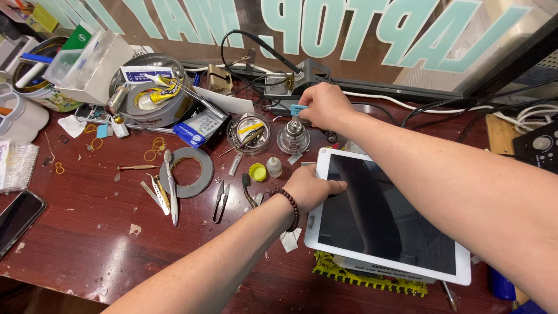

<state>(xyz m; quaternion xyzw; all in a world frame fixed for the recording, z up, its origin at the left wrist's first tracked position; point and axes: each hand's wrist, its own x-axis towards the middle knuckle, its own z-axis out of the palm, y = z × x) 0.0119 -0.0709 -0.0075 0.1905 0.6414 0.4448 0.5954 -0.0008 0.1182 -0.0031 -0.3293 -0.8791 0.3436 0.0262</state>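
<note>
- Far left, a phone lies at the desk edge, with bare wood between it and my left forearm
- A white box at the back holds clear plastic pieces; beside it a round tin carries glue tubes and a strip of tape
- A tape ring lies flat with tweezers across its left side; small snips sit just right of it
- A glass dish is full of small metal tools and a yellow bit
- A little dropper bottle stands beside its yellow cap, near my left knuckles
- My left hand is curled on the tablet, thumb pressed over its top-left corner, a bead bracelet at the wrist
- The tablet is white-framed, its dark screen off, lying tilted on a yellow mat near the front edge of the desk
- My right hand reaches across above the tablet, fingers pinched on a small blue card over a glass jar
- Behind that hand a soldering stand sits among black cables along the back edge
- At the right edge, cables and a black box crowd the desk
</note>
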